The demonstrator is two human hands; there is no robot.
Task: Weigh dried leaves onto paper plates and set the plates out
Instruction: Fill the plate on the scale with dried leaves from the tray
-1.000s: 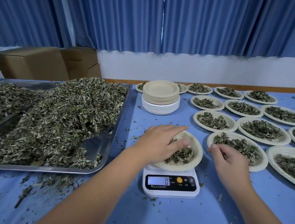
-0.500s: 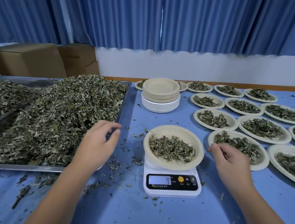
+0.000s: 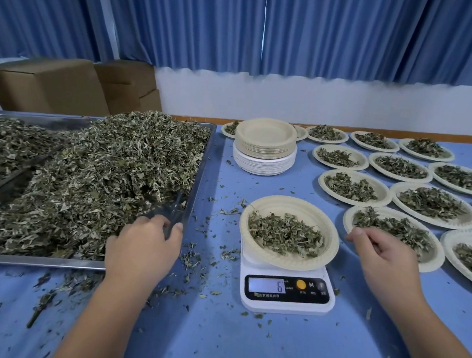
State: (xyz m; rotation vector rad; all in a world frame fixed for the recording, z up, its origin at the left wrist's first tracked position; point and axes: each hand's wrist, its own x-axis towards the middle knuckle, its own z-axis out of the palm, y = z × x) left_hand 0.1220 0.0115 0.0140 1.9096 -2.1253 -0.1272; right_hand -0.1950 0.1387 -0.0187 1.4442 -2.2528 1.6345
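Hands: left hand (image 3: 143, 245) curled on dried leaves (image 3: 100, 181) (grip hidden); right hand (image 3: 385, 257) slack, empty.

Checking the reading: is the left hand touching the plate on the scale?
Apart. Head view: blue table shows between the left hand and the plate.

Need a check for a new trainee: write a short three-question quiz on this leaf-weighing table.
1. True or false: the round cream paper plate on the white digital kitchen scale is empty.
2. Where is the left hand? A) on the stack of unused plates B) at the near corner of the flat metal tray heaped with dried green leaves C) pressing a scale button
3. Fill in: the filled paper plates lie to the ___ of the scale.
Key: 1 false, it holds leaves; 2 B; 3 right.
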